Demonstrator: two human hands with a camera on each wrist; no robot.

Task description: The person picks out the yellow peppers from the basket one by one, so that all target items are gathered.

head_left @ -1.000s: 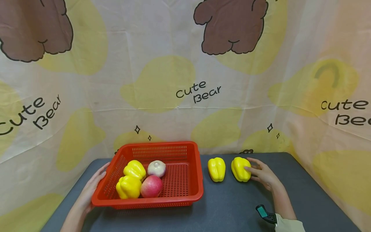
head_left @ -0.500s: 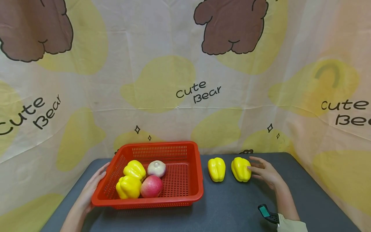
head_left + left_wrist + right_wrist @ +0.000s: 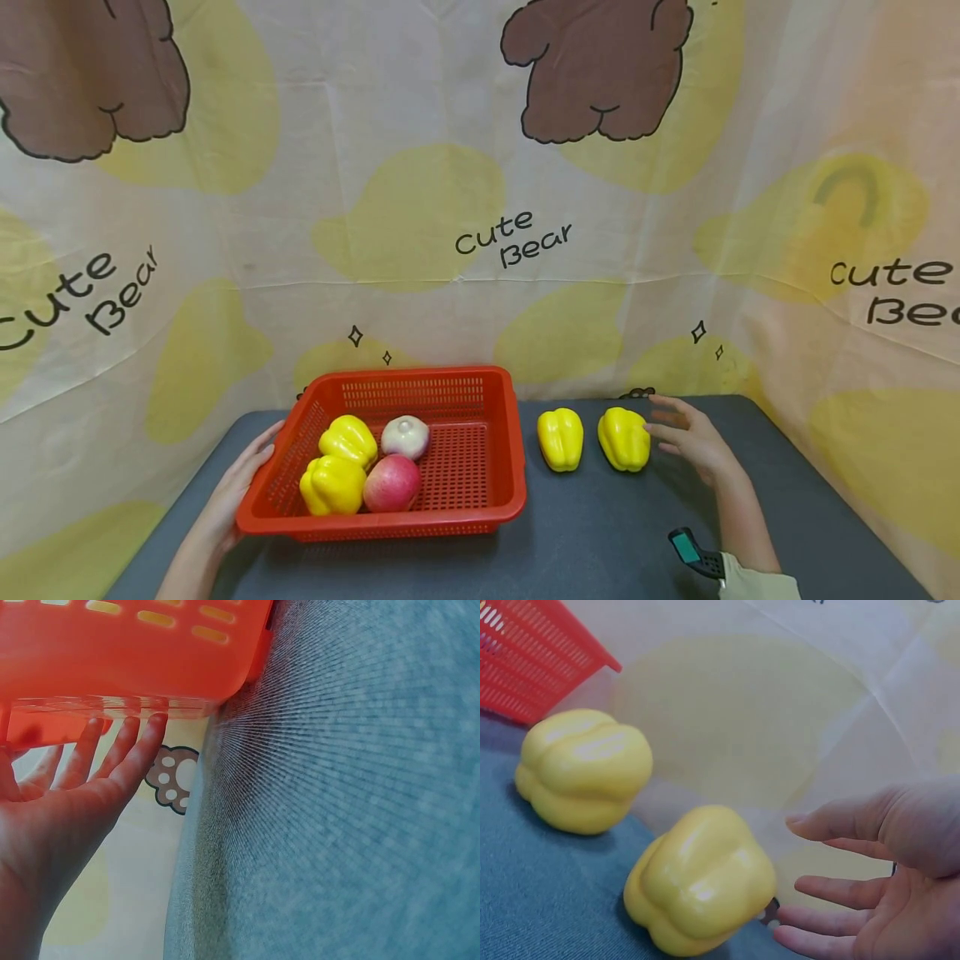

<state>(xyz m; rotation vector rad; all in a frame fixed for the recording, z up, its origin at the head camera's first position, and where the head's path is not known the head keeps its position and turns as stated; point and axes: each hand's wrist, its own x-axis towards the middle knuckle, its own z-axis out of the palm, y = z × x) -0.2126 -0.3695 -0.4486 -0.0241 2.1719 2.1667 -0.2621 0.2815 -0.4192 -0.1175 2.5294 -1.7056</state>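
My left hand (image 3: 234, 492) rests against the left side of a red plastic basket (image 3: 517, 467), its straight fingers touching the outer wall, as the left wrist view (image 3: 82, 787) shows. Two yellow bell peppers (image 3: 333, 485) lie in the basket's left part, beside a pinkish-red round fruit (image 3: 392, 482) and a white-and-purple bulb (image 3: 406, 437). Outside, to the right, two more yellow bell peppers (image 3: 560, 439) stand apart on the table. Right of the outer bell pepper (image 3: 624, 439) is my right hand (image 3: 697, 442), fingers spread and holding nothing; a gap separates it from that pepper in the right wrist view (image 3: 701, 881).
A dark blue-grey cloth covers the table (image 3: 585, 550). Behind and on both sides hangs a pale curtain (image 3: 420, 317) printed with bears and lettering. A black band with a teal face (image 3: 686, 547) is at my right wrist.
My right hand has drawn off to the right from the outer bell pepper, its fingers opening wider. The pepper, the basket and my left hand stay where they were.
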